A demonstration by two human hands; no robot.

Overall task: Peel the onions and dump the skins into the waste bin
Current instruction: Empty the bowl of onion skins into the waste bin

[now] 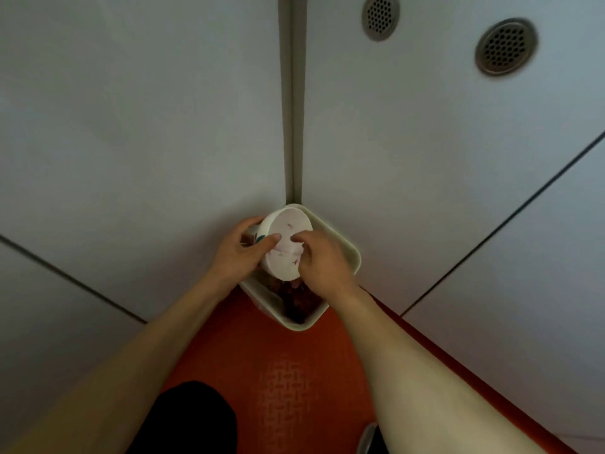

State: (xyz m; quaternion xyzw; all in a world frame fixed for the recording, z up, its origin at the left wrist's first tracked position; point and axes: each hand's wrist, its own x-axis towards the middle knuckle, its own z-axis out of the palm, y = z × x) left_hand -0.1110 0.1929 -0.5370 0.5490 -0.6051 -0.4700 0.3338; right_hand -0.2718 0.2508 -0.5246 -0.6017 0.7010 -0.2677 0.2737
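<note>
— How many bins?
— One waste bin [352, 255], cream, in the corner where the walls meet.
— And over the waste bin?
— One white bowl [288, 247], tipped on its side, and two hands: the left hand [240, 257] and the right hand [322, 267].
— Skins?
— One dark heap of onion skins [299, 301] inside the waste bin; pieces can't be counted.
— Above the waste bin?
— Two round vents [505, 46] in the wall.

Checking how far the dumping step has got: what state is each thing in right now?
bowl: tipped on its side over the bin, almost empty, a few skin scraps stuck inside
waste bin: open, onion skins inside
left hand: grips the bowl's rim
right hand: fingers reach into the bowl
</note>
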